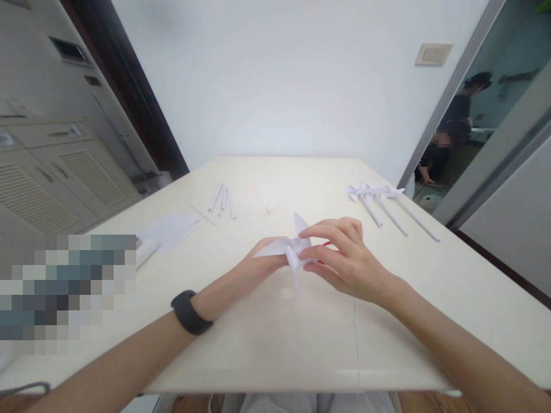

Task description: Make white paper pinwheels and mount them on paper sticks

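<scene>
Clock directions are taken from the centre of the held piece.

Markings: pale label-like patches on the cream louvred cabinet, between nine and ten o'clock, are too small to read.

Orientation: the white folded-paper pinwheel is held above the cream tabletop, between both hands. One blade points to twelve o'clock, one to nine, slightly low, and one to six; the right-hand blade is partly covered. The nine-to-three line is taken as its long axis.

Grip: the left hand, black band on the wrist, holds the pinwheel from behind, digits closed about the nine-o'clock blade. The right hand comes from four o'clock; its index and middle fingertips, slightly spread, touch the paper, thumb just below. Whether these pinch it cannot be told. A red object shows behind those fingers, mostly hidden.

Surroundings: three white paper pinwheels on sticks lie at two o'clock; white rolled paper tubes lie at ten.
</scene>
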Motion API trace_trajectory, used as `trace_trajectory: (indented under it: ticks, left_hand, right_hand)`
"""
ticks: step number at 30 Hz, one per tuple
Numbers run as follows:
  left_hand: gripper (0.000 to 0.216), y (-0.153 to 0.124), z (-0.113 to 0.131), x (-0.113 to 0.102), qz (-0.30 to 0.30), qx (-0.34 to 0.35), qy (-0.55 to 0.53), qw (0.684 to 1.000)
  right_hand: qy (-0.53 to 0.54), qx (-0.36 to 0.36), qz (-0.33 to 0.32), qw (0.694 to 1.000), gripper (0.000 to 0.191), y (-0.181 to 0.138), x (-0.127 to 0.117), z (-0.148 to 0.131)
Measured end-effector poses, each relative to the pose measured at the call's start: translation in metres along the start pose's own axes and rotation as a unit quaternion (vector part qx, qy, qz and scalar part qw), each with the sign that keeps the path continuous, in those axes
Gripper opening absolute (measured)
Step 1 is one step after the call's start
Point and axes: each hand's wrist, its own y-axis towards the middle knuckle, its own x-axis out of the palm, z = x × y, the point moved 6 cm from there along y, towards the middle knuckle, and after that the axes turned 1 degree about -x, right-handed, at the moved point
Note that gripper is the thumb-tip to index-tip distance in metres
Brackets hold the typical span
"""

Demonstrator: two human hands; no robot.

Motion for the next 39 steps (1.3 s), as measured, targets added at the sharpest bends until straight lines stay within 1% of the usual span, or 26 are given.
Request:
trace_trajectory:
  ticks: [4,9,11,13,15,16,17,20,21,22,26,28,30,33,37,39]
  left_hand:
    - [0.012,-0.002,-0.002,0.000,-0.020,-0.022,0.021,0.999]
    - [0.011,-0.002,-0.003,-0.002,-0.019,-0.013,0.031,0.999]
    - [0.010,-0.001,-0.003,-0.003,-0.010,-0.016,0.021,1.000]
    - [0.009,0.000,-0.004,-0.005,0.002,-0.018,0.002,1.000]
    - [0.010,0.000,-0.005,-0.007,0.014,-0.019,-0.013,1.000]
    - [0.011,0.001,-0.005,-0.008,0.018,-0.017,-0.016,1.000]
    - [0.012,0.001,-0.005,-0.008,0.020,-0.013,-0.016,1.000]
    - [0.015,0.001,-0.003,-0.009,0.018,0.000,-0.009,1.000]
    - [0.016,0.001,-0.003,-0.009,0.016,0.004,-0.008,1.000]
    - [0.017,0.001,-0.002,-0.009,0.015,0.006,-0.009,1.000]
    - [0.022,0.002,0.000,-0.010,0.030,0.021,-0.020,0.999]
    - [0.024,0.002,0.000,-0.010,0.039,0.022,-0.022,0.999]
    - [0.029,0.003,-0.002,-0.010,0.045,0.018,-0.023,0.999]
    - [0.034,0.002,-0.005,-0.011,0.048,0.012,-0.023,0.999]
    - [0.037,0.002,-0.012,-0.016,0.061,-0.007,-0.020,0.998]
    - [0.037,0.002,-0.014,-0.019,0.066,-0.004,-0.018,0.998]
  right_hand:
    - [0.018,0.016,0.017,1.000,0.007,-0.001,0.001,0.002]
    - [0.048,0.035,0.025,0.998,0.005,-0.001,0.001,0.003]
    - [0.072,0.067,0.032,0.995,0.006,0.000,0.000,0.006]
    - [0.106,0.124,0.059,0.985,0.018,0.000,-0.004,0.014]
    - [0.153,0.191,0.085,0.966,0.029,-0.002,-0.005,0.024]
    - [0.185,0.224,0.079,0.954,0.031,-0.002,-0.003,0.028]
    - [0.223,0.255,0.054,0.939,0.030,-0.003,0.002,0.032]
    - [0.319,0.340,-0.065,0.882,0.025,-0.008,0.021,0.036]
    - [0.341,0.365,-0.085,0.862,0.027,-0.011,0.025,0.036]
    - [0.363,0.387,-0.087,0.843,0.030,-0.012,0.027,0.037]
    - [0.480,0.440,-0.046,0.757,0.048,-0.016,0.028,0.039]
    - [0.529,0.438,-0.059,0.724,0.045,-0.016,0.030,0.036]
    - [0.558,0.416,-0.083,0.714,0.036,-0.014,0.033,0.031]
    - [0.574,0.390,-0.093,0.714,0.029,-0.012,0.035,0.024]
    - [0.568,0.404,-0.078,0.713,0.027,-0.014,0.039,0.025]
    - [0.565,0.406,-0.076,0.715,0.026,-0.015,0.040,0.027]
